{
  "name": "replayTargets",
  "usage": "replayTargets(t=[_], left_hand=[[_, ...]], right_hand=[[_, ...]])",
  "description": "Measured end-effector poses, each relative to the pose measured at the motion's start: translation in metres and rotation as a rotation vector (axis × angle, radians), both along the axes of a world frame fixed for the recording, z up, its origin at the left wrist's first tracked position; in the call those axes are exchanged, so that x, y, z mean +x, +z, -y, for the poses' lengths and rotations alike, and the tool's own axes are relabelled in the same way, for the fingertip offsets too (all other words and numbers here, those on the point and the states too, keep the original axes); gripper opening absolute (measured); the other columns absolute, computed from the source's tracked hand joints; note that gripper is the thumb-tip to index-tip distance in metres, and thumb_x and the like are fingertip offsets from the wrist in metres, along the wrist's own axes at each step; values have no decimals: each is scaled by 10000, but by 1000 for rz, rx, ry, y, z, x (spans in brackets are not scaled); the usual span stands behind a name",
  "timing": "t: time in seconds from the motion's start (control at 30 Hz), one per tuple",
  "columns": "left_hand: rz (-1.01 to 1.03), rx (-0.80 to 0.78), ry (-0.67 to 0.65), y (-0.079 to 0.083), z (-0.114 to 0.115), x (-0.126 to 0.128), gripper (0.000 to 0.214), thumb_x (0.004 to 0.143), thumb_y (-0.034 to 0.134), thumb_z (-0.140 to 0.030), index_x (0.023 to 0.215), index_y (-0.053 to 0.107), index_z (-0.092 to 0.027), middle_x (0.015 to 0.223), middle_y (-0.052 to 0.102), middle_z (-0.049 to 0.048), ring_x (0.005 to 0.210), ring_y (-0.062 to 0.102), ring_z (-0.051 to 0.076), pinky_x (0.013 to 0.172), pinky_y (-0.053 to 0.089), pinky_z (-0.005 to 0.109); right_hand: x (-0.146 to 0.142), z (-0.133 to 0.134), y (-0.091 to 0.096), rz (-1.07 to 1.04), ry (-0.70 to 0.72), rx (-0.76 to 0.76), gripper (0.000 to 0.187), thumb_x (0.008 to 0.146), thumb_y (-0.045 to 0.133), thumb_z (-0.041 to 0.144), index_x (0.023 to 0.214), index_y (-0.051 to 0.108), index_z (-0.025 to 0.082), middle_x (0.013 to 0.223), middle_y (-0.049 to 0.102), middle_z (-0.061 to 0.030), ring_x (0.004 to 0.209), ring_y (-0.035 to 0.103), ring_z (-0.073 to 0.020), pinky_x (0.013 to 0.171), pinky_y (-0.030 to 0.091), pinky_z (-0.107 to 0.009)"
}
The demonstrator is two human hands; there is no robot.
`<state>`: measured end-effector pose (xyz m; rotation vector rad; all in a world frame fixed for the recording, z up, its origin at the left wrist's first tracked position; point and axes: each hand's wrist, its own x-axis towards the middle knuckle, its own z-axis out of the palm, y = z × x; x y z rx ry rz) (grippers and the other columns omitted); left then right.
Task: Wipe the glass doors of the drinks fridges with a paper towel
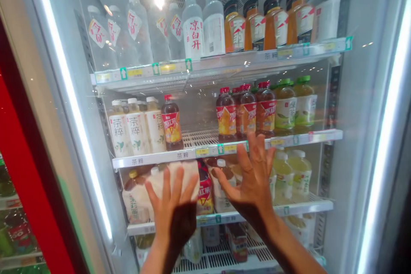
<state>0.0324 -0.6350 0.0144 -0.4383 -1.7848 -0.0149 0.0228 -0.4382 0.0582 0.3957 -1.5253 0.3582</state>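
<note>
My left hand (175,207) is raised with its fingers spread, in front of the third shelf of a lit drinks cooler. Behind its fingertips is a flat cream patch (189,173), perhaps a cloth; I cannot tell whether the hand touches it. To the right, my right hand (253,180) is also open, its fingertips overlapping the edge of the second shelf (205,151). Between the hands stands a red-labelled tea bottle (205,192). Faint reflections suggest a glass door in front of the bottles. No bottle is in either hand.
Clear water bottles (192,25) and amber black-capped bottles (253,25) line the top shelf. White-labelled bottles (117,130), red-capped tea (226,113) and green-capped bottles (305,102) stand below. Bright light strips (70,94) run up both sides; a red panel (25,171) is at left.
</note>
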Motion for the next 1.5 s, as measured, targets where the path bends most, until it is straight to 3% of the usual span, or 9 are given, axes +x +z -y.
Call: replayTargets(t=[0.13, 0.33, 0.5, 0.7, 0.9, 1.1, 1.3, 1.37, 1.5], left_hand=[[-83, 138, 22, 45, -22, -8, 699, 972, 506, -327, 1601, 202, -309, 1699, 167, 70, 1596, -5, 296, 1234, -51, 708], [-1, -2, -59, 8, -46, -2, 693, 963, 537, -428, 1582, 232, -364, 1689, 159, 2, 1597, 39, 244, 1261, -114, 606], [-102, 67, -17, 63, -76, -11, 665, 974, 518, -380, 1586, 266, -316, 1701, 129, 55, 1596, -17, 277, 1237, -107, 665], [-37, -222, -109, 8, -108, -8, 660, 968, 530, -415, 1574, 276, -350, 1673, 197, -16, 1598, 49, 229, 1274, -72, 623], [-146, -218, -93, 79, -129, -17, 673, 964, 535, -405, 1582, 283, -319, 1700, 154, 49, 1595, -16, 280, 1248, -128, 634], [-86, -640, -176, 17, -142, -16, 612, 957, 527, -406, 1546, 376, -332, 1702, 170, -12, 1599, 34, 274, 1277, -49, 641], [-118, -367, -129, 100, -170, -22, 652, 979, 500, -417, 1585, 278, -323, 1708, 137, 42, 1594, -50, 278, 1236, -157, 642], [-95, -400, -137, 92, -182, -22, 675, 967, 520, -415, 1587, 279, -301, 1708, 135, 56, 1593, -48, 304, 1226, -155, 673], [-101, -770, -274, 37, -200, -22, 649, 932, 565, -419, 1543, 395, -278, 1686, 246, 20, 1598, 10, 289, 1273, -87, 643]], right_hand=[[3, -14, -13, 45, -84, -102, 898, 958, 646, 402, 1641, 67, 332, 1727, 21, -38, 1585, 59, -379, 1213, 96, -753], [1, -45, -25, 151, -159, -60, 780, 992, 572, 423, 1631, 129, 376, 1731, 19, -11, 1587, 41, -373, 1224, 65, -741], [1, -76, -30, 181, -220, -26, 768, 993, 569, 437, 1623, 129, 418, 1730, -3, 5, 1589, 52, -363, 1237, 38, -715], [4, -112, -55, 224, -252, -13, 768, 1001, 534, 458, 1633, 104, 381, 1733, 1, -22, 1592, 33, -351, 1240, 45, -710], [2, -139, -42, 216, -325, -103, 803, 1009, 511, 483, 1636, 22, 367, 1728, -81, -6, 1590, -33, -358, 1236, 41, -719], [1, -160, -57, 223, -321, -101, 773, 1020, 485, 456, 1639, 31, 358, 1731, -76, -15, 1590, -23, -364, 1240, 72, -711], [0, -185, -43, 193, -329, -162, 754, 1038, 450, 424, 1628, -17, 385, 1728, -91, 15, 1591, -28, -350, 1238, 62, -712], [-1, -194, -41, 202, -334, -207, 749, 1041, 440, 415, 1627, -25, 380, 1730, -75, 6, 1590, -34, -348, 1234, 76, -717], [-3, -212, -51, 194, -290, -186, 734, 1044, 438, 362, 1637, 4, 342, 1735, -22, -24, 1594, 7, -323, 1250, 170, -659]])
